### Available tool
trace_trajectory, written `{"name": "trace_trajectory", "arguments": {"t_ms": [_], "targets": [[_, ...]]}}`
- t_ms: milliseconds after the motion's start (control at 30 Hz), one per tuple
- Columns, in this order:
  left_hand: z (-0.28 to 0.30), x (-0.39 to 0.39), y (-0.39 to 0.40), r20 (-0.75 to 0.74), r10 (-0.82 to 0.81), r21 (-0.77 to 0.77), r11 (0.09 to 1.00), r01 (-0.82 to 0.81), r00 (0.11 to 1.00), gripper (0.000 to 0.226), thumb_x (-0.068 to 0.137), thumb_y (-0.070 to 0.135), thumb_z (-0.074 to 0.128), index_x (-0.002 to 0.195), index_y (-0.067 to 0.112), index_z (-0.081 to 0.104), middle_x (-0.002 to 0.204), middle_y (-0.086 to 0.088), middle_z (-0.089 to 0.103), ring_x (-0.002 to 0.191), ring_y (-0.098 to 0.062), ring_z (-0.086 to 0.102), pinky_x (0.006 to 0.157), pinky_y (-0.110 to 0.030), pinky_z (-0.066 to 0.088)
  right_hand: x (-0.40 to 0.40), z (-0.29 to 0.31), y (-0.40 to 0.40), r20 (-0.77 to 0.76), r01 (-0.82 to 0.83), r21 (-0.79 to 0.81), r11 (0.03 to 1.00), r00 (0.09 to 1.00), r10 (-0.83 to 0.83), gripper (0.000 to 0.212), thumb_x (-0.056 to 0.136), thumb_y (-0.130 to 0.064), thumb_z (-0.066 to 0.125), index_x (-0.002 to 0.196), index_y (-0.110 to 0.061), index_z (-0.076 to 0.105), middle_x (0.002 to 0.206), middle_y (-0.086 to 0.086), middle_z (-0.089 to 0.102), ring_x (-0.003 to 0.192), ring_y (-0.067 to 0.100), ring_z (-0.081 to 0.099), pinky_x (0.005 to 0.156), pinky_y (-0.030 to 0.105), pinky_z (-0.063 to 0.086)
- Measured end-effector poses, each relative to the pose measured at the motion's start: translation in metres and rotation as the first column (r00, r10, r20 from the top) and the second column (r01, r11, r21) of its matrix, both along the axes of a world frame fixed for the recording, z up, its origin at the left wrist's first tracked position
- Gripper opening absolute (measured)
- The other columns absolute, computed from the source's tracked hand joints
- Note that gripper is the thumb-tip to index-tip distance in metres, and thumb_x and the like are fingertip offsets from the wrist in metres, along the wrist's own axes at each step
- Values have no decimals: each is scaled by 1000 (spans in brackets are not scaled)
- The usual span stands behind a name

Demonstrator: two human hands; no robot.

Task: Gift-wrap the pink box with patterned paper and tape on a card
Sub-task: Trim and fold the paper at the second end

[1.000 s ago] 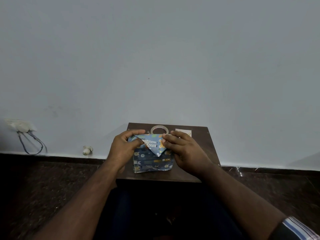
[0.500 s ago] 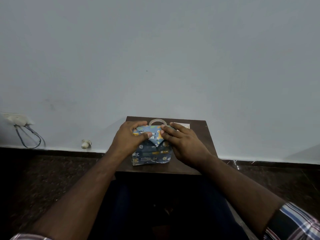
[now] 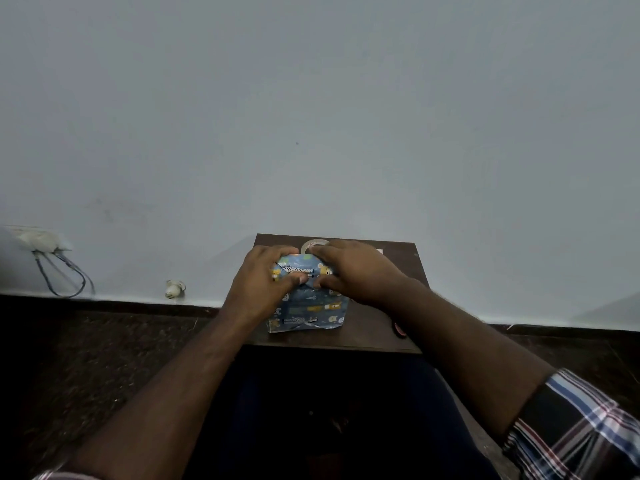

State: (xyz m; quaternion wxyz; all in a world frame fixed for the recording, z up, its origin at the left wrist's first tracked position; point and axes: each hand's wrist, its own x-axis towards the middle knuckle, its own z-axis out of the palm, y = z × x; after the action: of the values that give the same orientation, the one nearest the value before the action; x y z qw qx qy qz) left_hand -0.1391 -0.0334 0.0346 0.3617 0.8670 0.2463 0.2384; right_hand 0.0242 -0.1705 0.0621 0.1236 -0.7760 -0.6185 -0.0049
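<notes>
A box wrapped in blue patterned paper stands on a small dark wooden table. None of the pink box shows through the paper. My left hand grips the box's upper left side, thumb pressing the folded flap on its near face. My right hand curls over the upper right side, its thumb meeting the left thumb on the flap. A tape roll lies just behind the box, partly hidden by my fingers. A corner of a white card peeks out behind my right hand.
The table stands against a pale wall. A small red and black object lies on the table under my right forearm. A wall socket with cables and a white fitting sit low on the wall at the left.
Both hands have closed further over the top of the box. The triangular flap has been folded down flatter against the near face, and my thumbs now meet on it.
</notes>
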Motion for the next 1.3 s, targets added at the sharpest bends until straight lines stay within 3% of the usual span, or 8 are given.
{"name": "trace_trajectory", "arguments": {"t_ms": [300, 467, 633, 700, 800, 1000, 1200, 1300], "targets": [[-1, 1, 1, 3, 3, 30, 1000, -3, 1000, 45, 80, 29, 83, 121, 34, 65, 114, 9, 56, 103, -5, 51, 81, -7, 34, 0, 4, 1, 47, -49, -13, 999, 998, 49, 61, 88, -37, 70, 141, -16, 50, 135, 5, 60, 120, 25, 56, 93, 35, 44], [0, -1, 0, -2, -12, 27, 1000, 12, 1000, 47, 81, 31, 82, 123, 36, 64, 118, 8, 56, 104, -5, 53, 89, -26, 46, -1, 2, 5, 36, -73, -28, 997, 997, 74, 59, 88, -34, 69, 141, -17, 49, 132, 7, 60, 119, 26, 56, 92, 35, 43], [25, 0, 10, 134, 18, 53, 998, -25, 991, 67, 83, 34, 81, 143, 31, 51, 136, 10, 46, 124, 2, 40, 103, -15, 35, 6, 23, 0, -214, 82, 112, 990, 975, -57, 50, 84, -37, 74, 130, -26, 59, 120, -4, 67, 106, 17, 62, 86, 33, 46], [37, 3, 17, 197, 61, 116, 990, -85, 978, 73, 87, 37, 77, 151, 27, 42, 150, 3, 40, 139, -6, 33, 113, -24, 29, 12, 23, -3, -494, 344, 242, 907, 849, -190, 44, 77, -40, 80, 117, -27, 66, 106, -8, 71, 94, 14, 67, 81, 32, 52], [35, 9, 18, 122, 36, 298, 952, -71, 992, 60, 91, 42, 64, 146, 25, 49, 150, -2, 47, 145, -26, 36, 118, -52, 30, 7, -6, -7, -936, 634, 190, 750, 348, -57, 41, 72, -28, 86, 105, -10, 69, 94, 9, 77, 85, 25, 75, 78, 43, 60], [-12, 22, 0, -387, -30, 436, 874, 212, 922, 56, 93, 58, 40, 144, 37, 52, 157, 6, 43, 152, -29, 24, 118, -57, 16, -31, -78, -15, -981, 738, -174, 652, -185, -54, 32, 79, -16, 83, 98, 4, 68, 93, 24, 75, 85, 42, 74, 78, 63, 58], [-64, 35, -8, -545, -91, 291, 912, 289, 834, 54, 100, 52, 45, 152, 42, 36, 166, 7, 26, 154, -29, 14, 122, -61, 10, -23, -102, -21, -935, 695, -353, 627, -282, -214, 33, 83, -19, 80, 104, 2, 65, 93, 19, 76, 79, 35, 76, 72, 52, 62], [-75, 44, -8, -589, -149, 209, 921, 328, 794, 54, 101, 53, 42, 153, 45, 32, 168, 4, 20, 155, -31, 10, 122, -60, 13, -8, -110, -21, -912, 669, -359, 651, -101, -399, 35, 84, -30, 80, 103, -3, 69, 91, 11, 77, 78, 26, 76, 73, 46, 63]]}}
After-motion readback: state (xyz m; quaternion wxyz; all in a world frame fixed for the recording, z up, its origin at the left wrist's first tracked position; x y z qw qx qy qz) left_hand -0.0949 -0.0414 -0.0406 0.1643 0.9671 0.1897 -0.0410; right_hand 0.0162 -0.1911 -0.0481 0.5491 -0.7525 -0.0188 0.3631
